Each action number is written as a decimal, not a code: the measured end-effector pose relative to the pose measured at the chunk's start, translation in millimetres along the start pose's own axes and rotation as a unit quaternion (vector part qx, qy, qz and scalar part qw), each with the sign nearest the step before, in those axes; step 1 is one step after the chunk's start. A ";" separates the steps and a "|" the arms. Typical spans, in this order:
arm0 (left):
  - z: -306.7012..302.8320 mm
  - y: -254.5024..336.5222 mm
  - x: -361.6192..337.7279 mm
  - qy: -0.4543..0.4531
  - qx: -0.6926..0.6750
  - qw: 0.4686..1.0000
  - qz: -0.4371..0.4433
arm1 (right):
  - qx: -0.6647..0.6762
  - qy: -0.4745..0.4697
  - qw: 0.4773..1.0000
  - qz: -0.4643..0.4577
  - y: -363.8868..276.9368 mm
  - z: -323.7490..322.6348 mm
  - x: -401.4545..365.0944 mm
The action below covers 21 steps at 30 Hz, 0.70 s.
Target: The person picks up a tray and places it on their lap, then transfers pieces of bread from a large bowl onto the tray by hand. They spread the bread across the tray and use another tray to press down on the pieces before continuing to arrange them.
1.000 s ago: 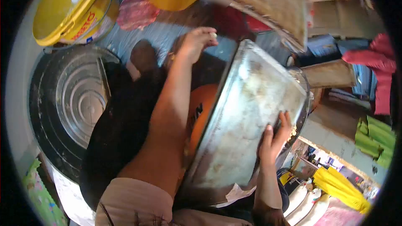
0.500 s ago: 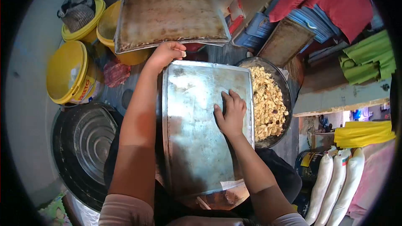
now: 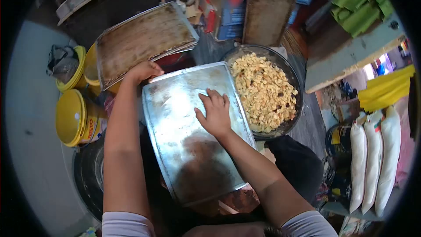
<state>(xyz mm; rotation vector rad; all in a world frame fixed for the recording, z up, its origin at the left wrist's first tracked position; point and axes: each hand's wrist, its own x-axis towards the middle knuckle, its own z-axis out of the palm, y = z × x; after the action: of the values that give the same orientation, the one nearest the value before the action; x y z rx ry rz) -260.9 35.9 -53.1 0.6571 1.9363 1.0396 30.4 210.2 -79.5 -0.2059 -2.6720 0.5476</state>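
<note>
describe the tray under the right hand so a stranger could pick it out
Find the big round bowl of pale yellow crumbs. The tray lies just left of it, the right hand flat on it, the left hand gripping its far corner. Unlike the browned tray behind, it is shiny silver.

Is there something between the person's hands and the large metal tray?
Nothing visible. The right hand lies flat on the bare metal tray, and the left hand grips its far corner directly.
</note>
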 end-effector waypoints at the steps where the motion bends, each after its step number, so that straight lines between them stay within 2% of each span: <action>1: 1.0 9.1 -6.7 0.011 0.073 0.997 0.001 | 0.006 0.010 1.000 -0.005 0.5 0.6 0.4; 2: 3.4 18.7 -12.3 0.023 0.145 0.989 0.006 | 0.005 0.005 1.000 0.000 0.1 0.4 0.3; 3: 4.3 19.5 -13.1 0.012 0.151 0.988 0.012 | 0.009 0.006 1.000 0.002 1.2 2.2 -0.1; 5: 6.5 18.3 -11.8 -0.011 0.114 0.993 0.014 | 0.019 0.001 1.000 0.007 2.4 4.1 -0.7; 8: 19.9 27.8 -14.1 0.047 0.102 0.994 0.001 | 0.026 -0.014 0.999 0.020 0.4 1.8 0.0; 13: 19.5 22.2 -7.5 0.059 0.104 0.992 -0.042 | 0.045 -0.010 0.999 0.020 0.5 1.3 0.3; 15: 24.4 15.3 -4.3 0.126 0.085 0.988 0.019 | 0.053 -0.007 0.998 0.022 0.7 0.8 -1.5; 17: 67.9 48.7 -15.5 0.321 0.125 0.932 0.110 | 0.113 -0.005 0.993 0.026 1.7 -5.5 -1.5; 18: 81.5 49.4 -3.3 0.357 0.089 0.924 0.102 | 0.160 0.021 0.986 0.036 4.5 -10.3 -1.8; 19: 107.2 71.2 -3.4 0.363 0.129 0.912 0.137 | 0.159 0.032 0.986 0.037 16.6 -13.7 3.5; 21: 171.5 102.5 12.3 0.392 0.170 0.867 0.257 | 0.402 0.139 0.898 0.112 50.0 -19.7 10.3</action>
<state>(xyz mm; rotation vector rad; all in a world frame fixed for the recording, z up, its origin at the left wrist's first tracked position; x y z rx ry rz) -115.5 170.7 -26.0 1.1121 2.7831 1.4596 32.4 265.0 -79.5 -0.3141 -1.9545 1.5035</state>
